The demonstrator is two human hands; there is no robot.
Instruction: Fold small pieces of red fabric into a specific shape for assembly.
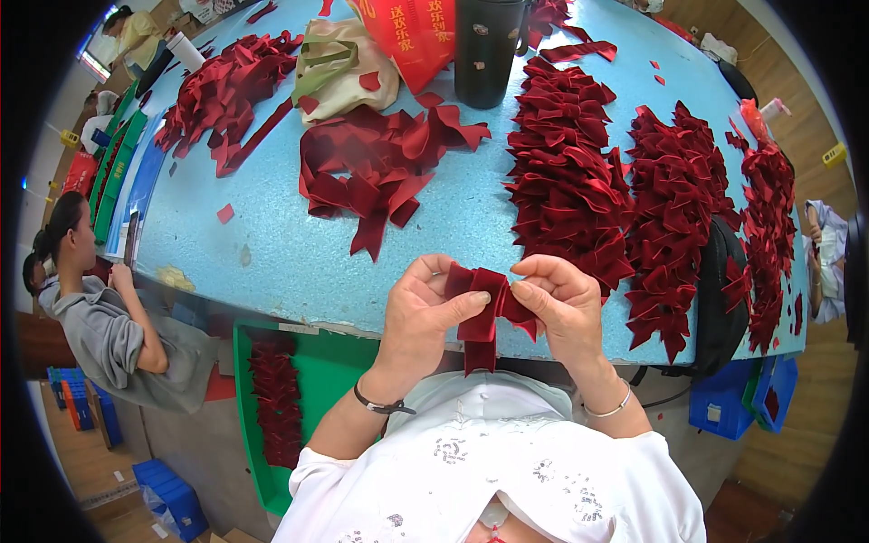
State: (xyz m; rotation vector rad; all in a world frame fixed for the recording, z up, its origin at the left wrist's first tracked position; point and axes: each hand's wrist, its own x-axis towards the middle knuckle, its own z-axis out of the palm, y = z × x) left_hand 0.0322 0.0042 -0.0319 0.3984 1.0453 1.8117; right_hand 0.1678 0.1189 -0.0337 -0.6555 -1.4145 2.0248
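Just off the table's near edge, a dark red velvet ribbon bow [482, 306] is held between my two hands. My left hand [425, 312] pinches its left loop, with the thumb lying across the front near the middle. On the other side, my right hand [563, 306] grips the right part between thumb and fingers. One ribbon tail hangs down below the centre. Beyond my hands lies a loose heap of cut red ribbon strips [362, 172]. To the right, a long stacked row of red bows [566, 181] reaches close to my right hand.
More bow rows [674, 217] stand further right beside a black bag [721, 299]. A black tumbler [489, 54], a cream cloth bag [348, 68] and another ribbon heap [231, 90] are farther back. A green bin [317, 376] holds bows at lower left; a person [118, 308] sits left.
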